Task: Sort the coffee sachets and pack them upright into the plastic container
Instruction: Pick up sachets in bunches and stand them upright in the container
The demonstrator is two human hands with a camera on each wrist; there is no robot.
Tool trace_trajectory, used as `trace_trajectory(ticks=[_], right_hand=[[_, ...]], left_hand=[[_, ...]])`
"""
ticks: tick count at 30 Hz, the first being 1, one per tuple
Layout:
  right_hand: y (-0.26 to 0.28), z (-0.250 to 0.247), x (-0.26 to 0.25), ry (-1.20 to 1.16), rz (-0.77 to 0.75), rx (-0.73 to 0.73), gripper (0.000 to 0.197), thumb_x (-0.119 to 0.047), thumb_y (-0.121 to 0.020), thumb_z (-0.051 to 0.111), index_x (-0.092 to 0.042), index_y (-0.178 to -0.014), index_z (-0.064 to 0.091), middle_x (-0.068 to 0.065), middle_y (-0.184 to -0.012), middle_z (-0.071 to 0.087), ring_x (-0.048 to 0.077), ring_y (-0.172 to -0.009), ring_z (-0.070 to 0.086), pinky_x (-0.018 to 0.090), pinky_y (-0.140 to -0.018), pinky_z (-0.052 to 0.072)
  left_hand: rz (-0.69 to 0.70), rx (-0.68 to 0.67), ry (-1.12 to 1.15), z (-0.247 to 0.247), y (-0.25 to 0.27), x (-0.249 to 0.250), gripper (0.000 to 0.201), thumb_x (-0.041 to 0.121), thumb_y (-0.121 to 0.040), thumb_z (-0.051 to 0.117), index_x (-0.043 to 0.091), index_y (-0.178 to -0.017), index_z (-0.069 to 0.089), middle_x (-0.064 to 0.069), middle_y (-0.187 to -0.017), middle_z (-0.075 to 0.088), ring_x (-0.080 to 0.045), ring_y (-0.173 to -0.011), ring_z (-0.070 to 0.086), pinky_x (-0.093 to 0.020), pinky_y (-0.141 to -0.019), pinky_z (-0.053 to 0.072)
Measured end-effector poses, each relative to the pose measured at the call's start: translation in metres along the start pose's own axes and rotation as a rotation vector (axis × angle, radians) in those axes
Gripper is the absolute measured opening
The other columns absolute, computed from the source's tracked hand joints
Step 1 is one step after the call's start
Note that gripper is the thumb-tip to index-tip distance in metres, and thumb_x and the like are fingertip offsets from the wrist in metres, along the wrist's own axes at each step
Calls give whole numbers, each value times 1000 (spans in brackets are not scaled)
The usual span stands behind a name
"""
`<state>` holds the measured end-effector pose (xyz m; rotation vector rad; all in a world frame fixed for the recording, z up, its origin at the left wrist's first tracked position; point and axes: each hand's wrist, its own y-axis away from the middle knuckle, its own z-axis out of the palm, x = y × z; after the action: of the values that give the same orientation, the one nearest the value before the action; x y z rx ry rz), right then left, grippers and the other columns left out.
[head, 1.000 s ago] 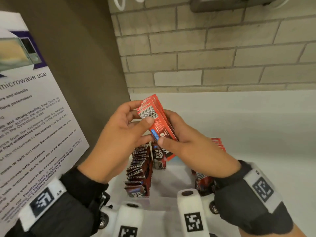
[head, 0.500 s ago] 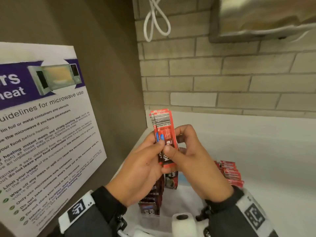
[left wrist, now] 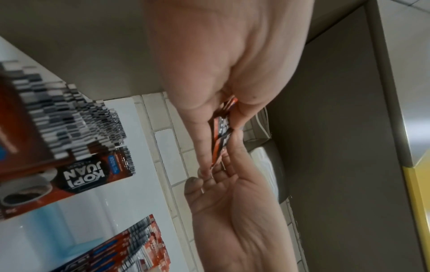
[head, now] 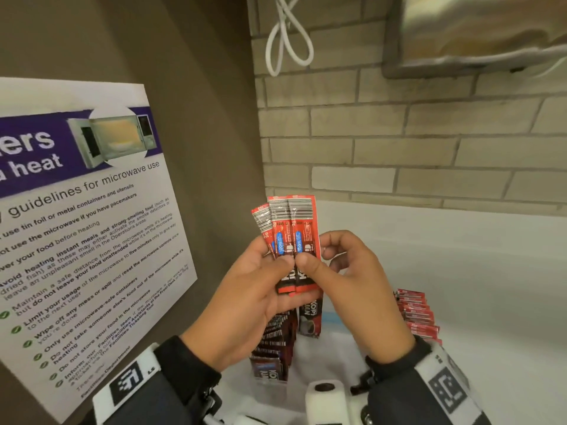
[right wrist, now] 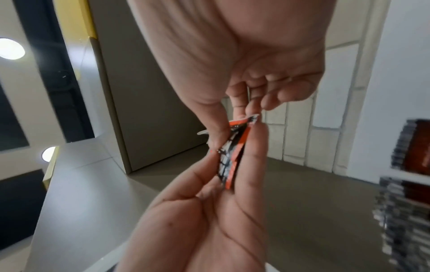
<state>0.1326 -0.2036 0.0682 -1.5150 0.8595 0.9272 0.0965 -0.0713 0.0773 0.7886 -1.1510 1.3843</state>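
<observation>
Brick wall and a white bench (head: 460, 271) frame the work; a microwave poster (head: 76, 210) hangs at the left. Both hands hold three red sachets (head: 290, 240) fanned upright above the container (head: 310, 357): left hand (head: 245, 305) and right hand (head: 352, 289) each pinch them, thumb in front, fingers behind. The step looks like squaring the fan into a neat stack; next it should go down upright among the red row (head: 417, 314), apart from the dark row (head: 273, 342), whose counts I cannot tell
</observation>
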Motion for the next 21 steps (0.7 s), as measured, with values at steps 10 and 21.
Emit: trace_trajectory(ticks=[10,21], right_hand=[[3,1,-1,158,-166,-73,18,-11,-80,67,-19,-77,52,-2,-87,49,7,-73,51,18,-66,43],[4,3,-3,51,-49,-185,37,4,-82,59,-31,-96,58,-4,-99,56,13,-80,62,36,-76,56]], left_hand=[[91,161,-90,1,2,0,24,2,-93,49,14,-111,59,-6,-97,72,-17,-81,71,-28,-61,57],[151,273,-86,-7,-5,5,20,2,-92,52,14,-107,57,-7,-91,72,-22,-71,72,-27,-54,56]])
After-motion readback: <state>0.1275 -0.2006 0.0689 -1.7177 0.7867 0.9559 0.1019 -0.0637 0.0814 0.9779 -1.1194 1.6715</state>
